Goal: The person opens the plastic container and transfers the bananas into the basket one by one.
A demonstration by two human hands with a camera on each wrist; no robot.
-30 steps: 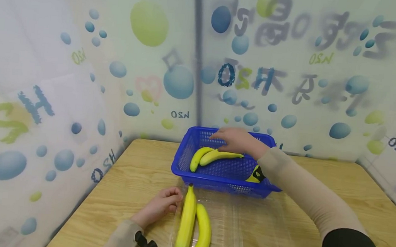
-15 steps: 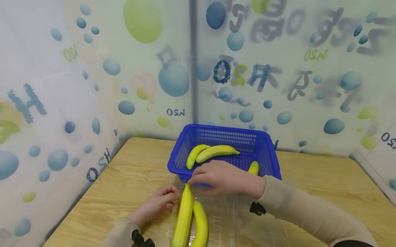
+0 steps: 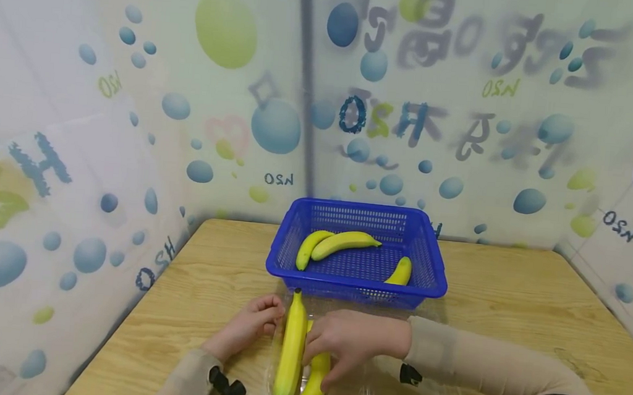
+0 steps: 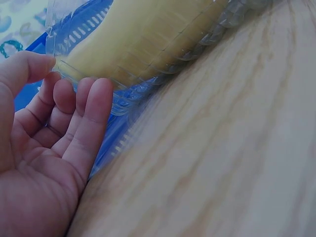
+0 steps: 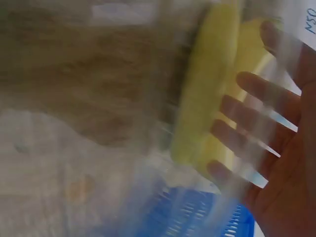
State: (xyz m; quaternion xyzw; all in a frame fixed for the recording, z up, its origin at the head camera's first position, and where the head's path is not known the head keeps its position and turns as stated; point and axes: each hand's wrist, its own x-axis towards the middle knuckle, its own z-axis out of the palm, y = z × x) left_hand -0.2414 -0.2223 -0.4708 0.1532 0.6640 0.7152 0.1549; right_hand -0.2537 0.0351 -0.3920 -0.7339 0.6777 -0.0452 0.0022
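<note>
Two yellow bananas lie side by side in a clear plastic container on the table in front of the person. The longer left banana shows nearly whole, while the right banana is partly hidden under the right hand. That hand reaches over the right banana with its fingers spread and loosely bent; the right wrist view is blurred. At the container's left edge, the left hand pinches the rim of the clear plastic container between thumb and index finger, its other fingers partly curled.
Behind the container stands a blue perforated basket. Inside it, two bananas lie together on the left and another banana near the front right. A printed curtain hangs behind the wooden table.
The right hand has come from over the basket, past its front edge, down to the right banana in the container. The left hand holds its place; the head view has shifted slightly.
</note>
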